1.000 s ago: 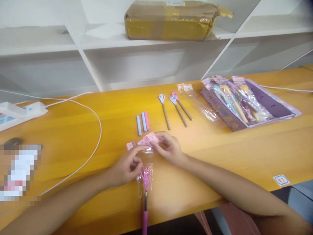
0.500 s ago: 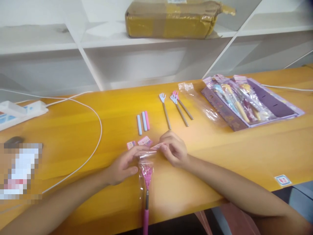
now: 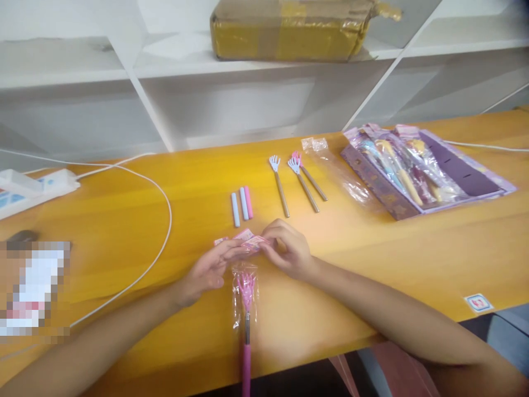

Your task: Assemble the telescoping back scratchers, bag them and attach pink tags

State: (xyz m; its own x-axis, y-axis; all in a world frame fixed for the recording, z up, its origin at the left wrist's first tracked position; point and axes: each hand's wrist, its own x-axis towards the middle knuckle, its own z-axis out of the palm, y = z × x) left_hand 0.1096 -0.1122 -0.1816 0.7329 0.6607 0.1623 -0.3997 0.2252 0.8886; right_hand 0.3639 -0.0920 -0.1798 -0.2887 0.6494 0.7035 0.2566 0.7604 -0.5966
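Between thumb and fingers, my right hand [image 3: 291,251] pinches a small pink printed card [image 3: 255,242]. The fingers of my left hand [image 3: 206,270] are stretched out, their tips at the card's left side, and its thumb is apart. Just behind the fingertips lie another pink card [image 3: 243,234] and a third card [image 3: 220,241], partly covered. Below the hands, a pink back scratcher [image 3: 247,292] lies in a clear plastic bag, its handle pointing toward me. Farther back are blue and pink handle tubes [image 3: 235,209].
Back scratcher heads on metal rods [image 3: 303,184] lie beyond my right hand. At right sits a purple display box [image 3: 388,201] with wrapped items, beside clear wrappers [image 3: 351,184]. A white cable [image 3: 169,209] and power strip [image 3: 45,187] are left; a taped carton [image 3: 256,41] sits on the shelf.
The pinched card has moved left, with my right hand, over the loose cards. My left hand has shifted slightly left, away from the bag's top, which now lies flatter.
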